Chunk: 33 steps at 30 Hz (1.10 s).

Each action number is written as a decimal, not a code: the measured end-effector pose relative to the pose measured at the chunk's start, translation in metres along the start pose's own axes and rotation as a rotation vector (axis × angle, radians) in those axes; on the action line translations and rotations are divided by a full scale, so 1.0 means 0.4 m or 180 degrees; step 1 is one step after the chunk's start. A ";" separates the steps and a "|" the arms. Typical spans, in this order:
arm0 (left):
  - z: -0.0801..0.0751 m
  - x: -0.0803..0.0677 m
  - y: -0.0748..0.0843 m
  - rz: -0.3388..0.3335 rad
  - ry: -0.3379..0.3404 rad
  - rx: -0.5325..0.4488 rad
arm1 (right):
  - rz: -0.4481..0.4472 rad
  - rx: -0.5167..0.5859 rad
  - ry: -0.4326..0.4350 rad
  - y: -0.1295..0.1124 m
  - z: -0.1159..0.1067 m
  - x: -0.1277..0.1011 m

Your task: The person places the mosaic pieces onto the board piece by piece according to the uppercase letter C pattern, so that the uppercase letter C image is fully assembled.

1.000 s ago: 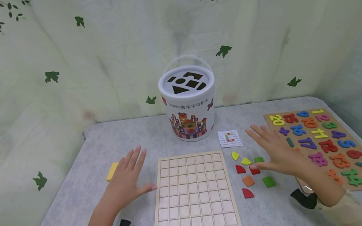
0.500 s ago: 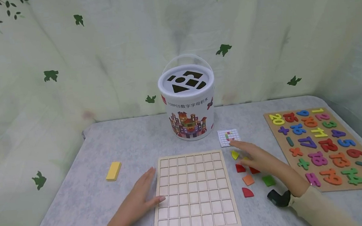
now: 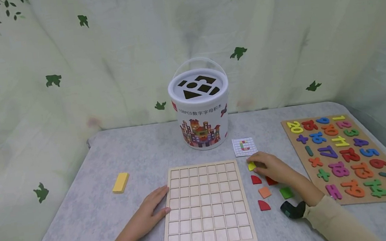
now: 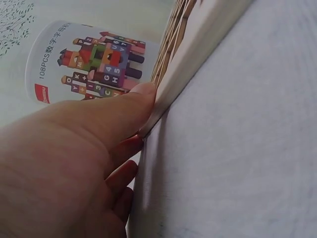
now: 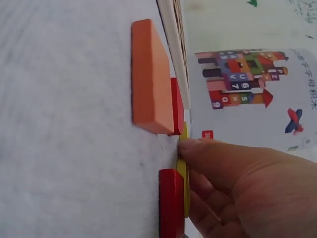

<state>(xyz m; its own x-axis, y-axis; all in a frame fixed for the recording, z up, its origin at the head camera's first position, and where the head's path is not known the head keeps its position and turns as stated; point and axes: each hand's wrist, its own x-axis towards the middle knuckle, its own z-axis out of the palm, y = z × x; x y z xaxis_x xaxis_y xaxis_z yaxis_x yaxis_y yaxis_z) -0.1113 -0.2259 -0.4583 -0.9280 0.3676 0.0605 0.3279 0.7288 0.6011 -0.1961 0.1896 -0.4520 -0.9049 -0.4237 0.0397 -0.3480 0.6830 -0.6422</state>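
While the white bucket (image 3: 200, 104) stands lidded at the back of the surface (image 3: 83, 218), its contents hidden, the gridded wooden tray (image 3: 206, 205) holds nothing in its cells. The left hand (image 3: 149, 213) lies flat, fingers straight and together, against the tray's left edge; the left wrist view shows the thumb touching that edge. The right hand (image 3: 272, 169) pinches a yellow piece (image 3: 251, 165) just right of the tray, beside red and orange pieces; the right wrist view shows the orange square (image 5: 151, 77) side-on.
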 end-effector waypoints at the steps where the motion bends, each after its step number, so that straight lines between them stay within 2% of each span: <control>1: 0.000 0.000 -0.001 0.0013 0.0004 -0.0008 | 0.0001 -0.0077 0.0015 -0.003 -0.001 0.000; 5: 0.001 -0.001 -0.002 0.0034 0.0001 -0.0040 | 0.0097 -0.0290 0.0020 -0.017 -0.006 0.000; 9: 0.002 -0.001 -0.003 0.0018 -0.0018 -0.0084 | 0.0109 -0.0333 0.0024 -0.037 -0.015 0.000; 14: 0.002 0.000 -0.004 -0.0001 -0.0016 -0.0100 | -0.0081 -0.0255 0.0107 -0.096 -0.028 0.011; 18: 0.001 0.000 -0.004 0.0008 -0.0002 -0.0098 | -0.0352 -0.0083 0.0176 -0.160 -0.023 0.037; 24: 0.003 0.001 -0.006 0.0022 -0.0002 -0.0109 | -0.0774 0.0278 0.0250 -0.233 0.024 0.087; 30: 0.003 0.001 -0.009 0.0042 0.0019 -0.0110 | -0.0994 0.0413 0.0198 -0.276 0.094 0.135; 33: 0.003 0.000 -0.008 0.0045 0.0026 -0.0125 | -0.1053 0.0475 0.0082 -0.286 0.127 0.154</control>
<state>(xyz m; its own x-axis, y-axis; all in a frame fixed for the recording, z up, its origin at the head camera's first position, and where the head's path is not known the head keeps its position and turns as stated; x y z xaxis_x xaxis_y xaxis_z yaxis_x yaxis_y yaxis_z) -0.1124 -0.2277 -0.4611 -0.9248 0.3728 0.0755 0.3338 0.7003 0.6310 -0.1995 0.0553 -0.4151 -0.7557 -0.5910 0.2821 -0.5852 0.4161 -0.6960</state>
